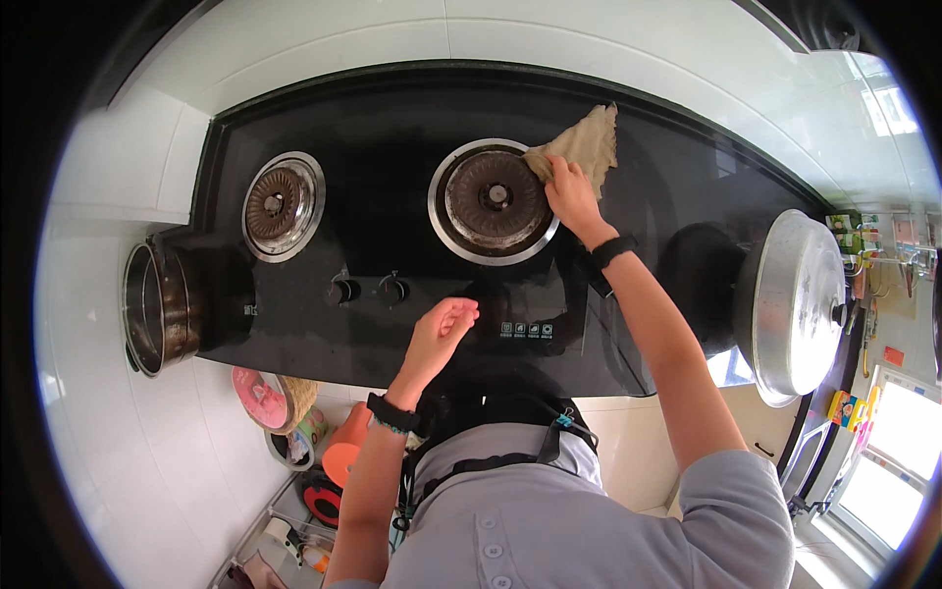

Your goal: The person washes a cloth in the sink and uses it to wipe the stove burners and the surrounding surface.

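My right hand (571, 193) grips a corner of a tan cloth (589, 147) at the upper right rim of the larger gas burner (494, 200); the rest of the cloth spreads over the black glass cooktop (375, 191). The burner's centre is brown, with stained metal inside a shiny ring. Above the front part of the cooktop, to the right of two control knobs (392, 291), hovers my left hand (440, 335), fingers curled and holding nothing visible. The smaller burner (278, 206) lies farther left.
A metal pot (156, 309) stands at the left end of the counter. A large lidded aluminium pot (791, 309) is at the right. White wall tiles (515, 37) rise behind the cooktop. Below the left front edge are a round pink-topped container (261, 397) and an orange object (346, 445).
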The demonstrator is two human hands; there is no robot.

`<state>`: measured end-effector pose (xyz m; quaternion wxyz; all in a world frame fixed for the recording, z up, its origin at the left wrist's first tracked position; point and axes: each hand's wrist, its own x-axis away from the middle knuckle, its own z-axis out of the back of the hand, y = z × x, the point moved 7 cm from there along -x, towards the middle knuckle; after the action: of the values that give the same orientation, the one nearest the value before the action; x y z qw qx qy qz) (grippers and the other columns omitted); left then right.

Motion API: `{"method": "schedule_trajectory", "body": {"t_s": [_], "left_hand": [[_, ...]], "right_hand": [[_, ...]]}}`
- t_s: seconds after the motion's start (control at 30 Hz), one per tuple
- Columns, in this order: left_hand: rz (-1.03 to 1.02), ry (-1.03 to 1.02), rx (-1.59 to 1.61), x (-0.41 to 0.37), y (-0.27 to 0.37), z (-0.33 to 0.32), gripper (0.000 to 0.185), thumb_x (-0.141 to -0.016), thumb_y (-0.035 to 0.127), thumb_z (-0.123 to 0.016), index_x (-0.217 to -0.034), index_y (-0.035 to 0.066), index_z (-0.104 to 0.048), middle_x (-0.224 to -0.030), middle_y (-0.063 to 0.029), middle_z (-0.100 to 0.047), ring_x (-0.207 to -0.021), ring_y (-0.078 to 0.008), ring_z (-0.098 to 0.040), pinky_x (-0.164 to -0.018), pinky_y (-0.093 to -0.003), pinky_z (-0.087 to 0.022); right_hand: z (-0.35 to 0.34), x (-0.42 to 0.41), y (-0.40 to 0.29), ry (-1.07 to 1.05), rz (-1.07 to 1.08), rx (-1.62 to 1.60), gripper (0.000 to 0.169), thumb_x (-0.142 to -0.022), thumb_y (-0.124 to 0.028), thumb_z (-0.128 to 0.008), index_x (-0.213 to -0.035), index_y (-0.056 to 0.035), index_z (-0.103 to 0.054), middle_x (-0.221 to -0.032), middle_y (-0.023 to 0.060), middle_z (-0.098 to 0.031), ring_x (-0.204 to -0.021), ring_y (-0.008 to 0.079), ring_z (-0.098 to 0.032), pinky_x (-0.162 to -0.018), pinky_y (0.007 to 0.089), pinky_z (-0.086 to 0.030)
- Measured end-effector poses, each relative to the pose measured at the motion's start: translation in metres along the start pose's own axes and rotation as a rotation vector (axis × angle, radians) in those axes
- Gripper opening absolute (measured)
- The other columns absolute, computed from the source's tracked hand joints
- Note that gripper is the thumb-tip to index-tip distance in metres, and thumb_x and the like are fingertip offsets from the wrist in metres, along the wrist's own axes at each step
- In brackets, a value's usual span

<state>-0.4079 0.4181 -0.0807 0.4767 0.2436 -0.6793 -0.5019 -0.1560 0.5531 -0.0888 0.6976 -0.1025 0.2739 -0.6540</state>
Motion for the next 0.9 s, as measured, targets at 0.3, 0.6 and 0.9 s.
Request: {"method": "schedule_trajectory", "body": {"t_s": [0.3, 0.6, 0.9], "left_hand": [[-0.061, 0.038, -0.005, -0.004, 0.01, 0.018, 0.024, -0.091, 0.018, -0.052, -0.105, -0.001, -0.055, -0.098, -0.0082, -0.061, -0.092, -0.0138, -0.059, -0.083, -0.0248, -0.046], [-0.108, -0.118, -0.032, -0.01, 0.04, 0.037, 0.023, -0.09, 0.019, -0.052, -0.104, 0.0, -0.056, -0.094, -0.0075, -0.063, -0.09, -0.0133, -0.06, -0.08, -0.0238, -0.046], [-0.127, -0.25, -0.027, -0.006, 0.052, 0.103, 0.023, -0.091, 0.018, -0.051, -0.102, -0.002, -0.056, -0.094, -0.0084, -0.062, -0.089, -0.0136, -0.059, -0.082, -0.0256, -0.046]], "right_hand": [[0.007, 0.065, -0.022, 0.083, -0.142, 0.145, 0.038, -0.073, -0.003, -0.049, -0.111, -0.0008, -0.046, -0.083, 0.0146, -0.061, -0.089, 0.0318, -0.053, -0.077, 0.0428, -0.04], [-0.013, 0.107, -0.088, 0.214, -0.41, 0.281, 0.033, -0.074, 0.0, -0.047, -0.107, 0.0008, -0.046, -0.083, 0.0148, -0.059, -0.085, 0.0318, -0.052, -0.075, 0.041, -0.039], [-0.052, 0.111, -0.158, 0.3, -0.545, 0.276, 0.035, -0.071, 0.002, -0.047, -0.107, 0.0041, -0.045, -0.081, 0.0167, -0.06, -0.083, 0.0332, -0.052, -0.073, 0.0416, -0.04]]}}
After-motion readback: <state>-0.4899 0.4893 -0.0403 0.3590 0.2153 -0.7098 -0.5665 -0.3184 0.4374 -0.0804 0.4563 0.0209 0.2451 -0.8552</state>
